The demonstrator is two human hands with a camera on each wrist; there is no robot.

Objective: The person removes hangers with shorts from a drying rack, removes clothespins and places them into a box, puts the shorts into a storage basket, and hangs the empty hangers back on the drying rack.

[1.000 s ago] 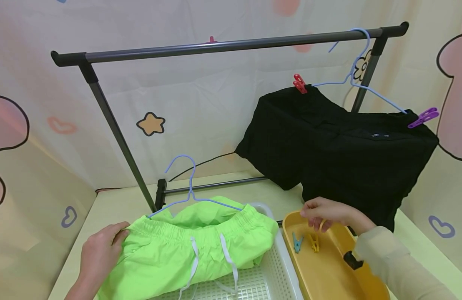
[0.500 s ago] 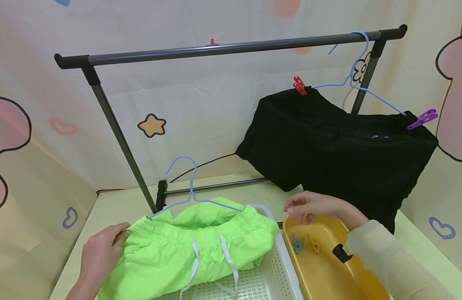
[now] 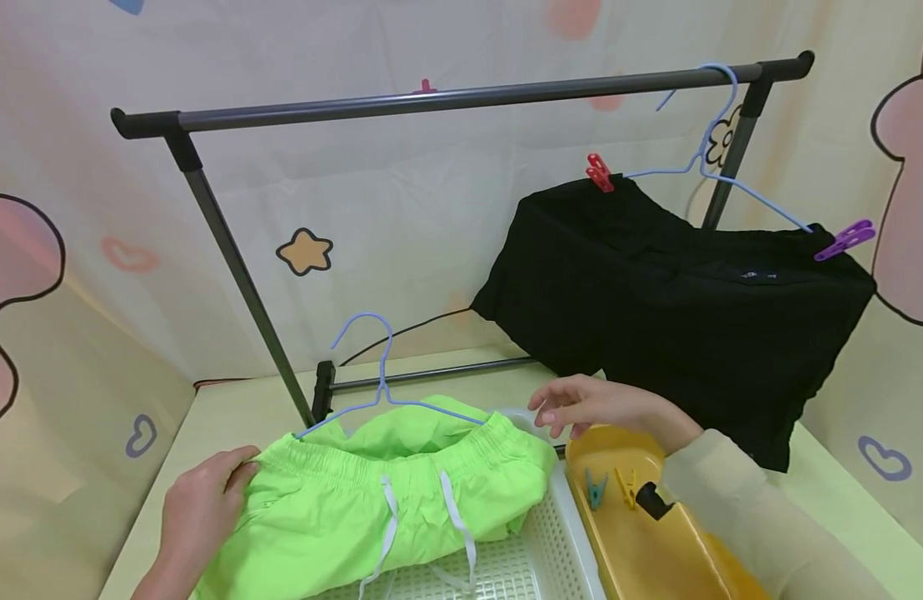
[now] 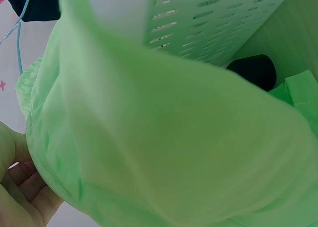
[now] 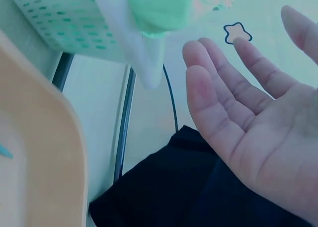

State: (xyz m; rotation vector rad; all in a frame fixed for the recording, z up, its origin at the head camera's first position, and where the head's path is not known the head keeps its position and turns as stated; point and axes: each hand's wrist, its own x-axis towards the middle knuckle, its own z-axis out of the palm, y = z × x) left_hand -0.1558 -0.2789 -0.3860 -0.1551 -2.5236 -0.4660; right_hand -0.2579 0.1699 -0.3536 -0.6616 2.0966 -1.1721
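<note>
Bright green drawstring shorts (image 3: 401, 483) lie over a white basket (image 3: 574, 533). A blue hanger (image 3: 382, 387) sits inside their waistband with its hook standing up. My left hand (image 3: 207, 500) pinches the waistband's left end between thumb and fingers; in the left wrist view that hand (image 4: 22, 182) is at the cloth's edge. My right hand (image 3: 604, 408) holds nothing and hovers just right of the shorts, over the basket's far corner. In the right wrist view the right hand's fingers (image 5: 238, 88) are spread and loosely bent.
A yellow tray (image 3: 649, 558) at the right holds a teal clothespin (image 3: 596, 490) and a yellow clothespin (image 3: 626, 486). Black shorts (image 3: 679, 308) hang from the dark rack (image 3: 461, 98) on another hanger, with red (image 3: 600, 172) and purple clothespins (image 3: 845, 239) at the waistband.
My right hand has moved left from over the yellow tray toward the green shorts, its fingers loosening. The left hand keeps its pinch on the waistband and has stayed in place.
</note>
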